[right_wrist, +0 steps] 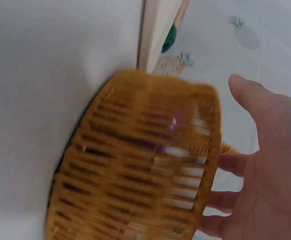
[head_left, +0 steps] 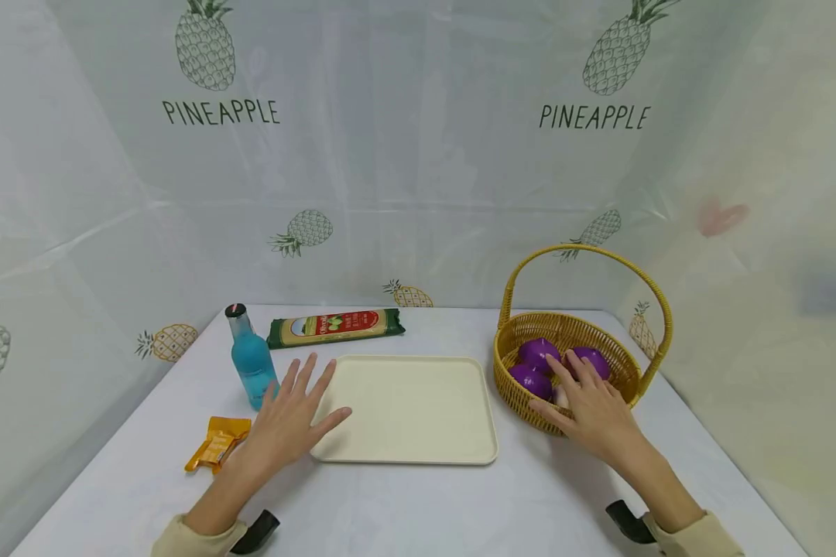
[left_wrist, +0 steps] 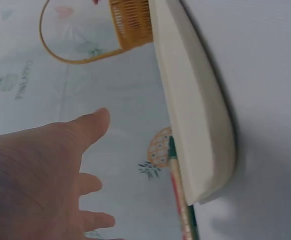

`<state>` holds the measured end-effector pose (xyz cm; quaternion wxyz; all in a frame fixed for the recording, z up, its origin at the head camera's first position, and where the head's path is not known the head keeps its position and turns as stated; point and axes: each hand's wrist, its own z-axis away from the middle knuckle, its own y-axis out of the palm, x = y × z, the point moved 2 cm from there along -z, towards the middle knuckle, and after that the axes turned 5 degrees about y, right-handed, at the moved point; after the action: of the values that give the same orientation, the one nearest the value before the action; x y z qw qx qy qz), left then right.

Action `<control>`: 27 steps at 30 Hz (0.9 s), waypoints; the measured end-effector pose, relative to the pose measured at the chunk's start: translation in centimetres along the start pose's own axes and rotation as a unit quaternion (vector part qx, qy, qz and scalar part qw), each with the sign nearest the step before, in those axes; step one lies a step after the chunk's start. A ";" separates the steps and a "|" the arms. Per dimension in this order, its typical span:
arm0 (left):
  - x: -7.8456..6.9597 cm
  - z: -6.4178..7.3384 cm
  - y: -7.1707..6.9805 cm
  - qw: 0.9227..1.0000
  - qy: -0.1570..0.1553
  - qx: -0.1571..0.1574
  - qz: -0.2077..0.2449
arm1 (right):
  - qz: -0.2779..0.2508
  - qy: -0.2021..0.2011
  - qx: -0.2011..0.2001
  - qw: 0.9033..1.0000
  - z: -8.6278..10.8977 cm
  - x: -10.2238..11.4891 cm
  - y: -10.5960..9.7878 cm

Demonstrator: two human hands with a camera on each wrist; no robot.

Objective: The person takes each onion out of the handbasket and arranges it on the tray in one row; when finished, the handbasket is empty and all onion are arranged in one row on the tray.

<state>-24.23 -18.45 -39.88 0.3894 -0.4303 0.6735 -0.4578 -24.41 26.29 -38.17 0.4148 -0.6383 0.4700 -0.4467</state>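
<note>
My left hand point(head_left: 283, 424) hovers with spread fingers over the left edge of a cream rectangular tray point(head_left: 407, 410), holding nothing. A wicker basket point(head_left: 522, 406) with a tall arched handle stands right of the tray. Inside it lie several shiny purple onion-like vegetables point(head_left: 532, 379) and a whitish item point(head_left: 560, 396), partly hidden by my fingers. My right hand point(head_left: 595, 414) is over the basket's near rim, its fingers extended and apart. In the right wrist view the basket's woven side point(right_wrist: 130, 165) is close to that hand point(right_wrist: 273, 165); whether the fingertips touch anything is unclear.
A bottle of blue liquid point(head_left: 253, 363) stands left of the tray. Nearer lies an orange wrapped packet point(head_left: 219, 442). Behind the tray is a long green-and-tan package point(head_left: 337, 327) with a red label. A pineapple-print curtain point(head_left: 418, 155) hangs behind the white table point(head_left: 418, 510).
</note>
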 end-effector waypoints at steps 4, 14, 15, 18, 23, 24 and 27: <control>0.8 -0.3 0.7 0.999 0.009 0.016 0.040 | -0.023 -0.001 -0.008 1.000 -0.3 -1.4 -0.4; 2.4 -0.7 2.1 0.987 -0.031 0.071 0.138 | -0.063 -0.033 0.020 0.997 -1.2 -3.9 -2.2; 2.5 -0.6 2.1 0.986 -0.034 0.072 0.149 | -0.066 -0.036 0.028 0.997 -1.4 -4.1 -2.3; 2.6 -0.4 2.3 0.979 -0.048 0.079 0.182 | -0.079 -0.052 0.047 0.994 -1.8 -4.5 -2.4; 2.8 -0.4 2.7 0.969 -0.076 0.093 0.214 | -0.101 -0.074 0.075 0.989 -2.3 -5.0 -2.2; 2.8 -0.4 2.8 0.969 -0.075 0.092 0.216 | -0.105 -0.076 0.081 0.988 -2.4 -5.0 -2.3; 2.9 -0.2 2.9 0.968 -0.076 0.088 0.222 | -0.108 -0.075 0.102 0.986 -2.7 -5.0 -2.3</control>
<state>-26.04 -20.51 -42.96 0.5676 -0.2673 0.6779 -0.3831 -27.26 31.34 -36.19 0.4612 -0.6712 0.3182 -0.4853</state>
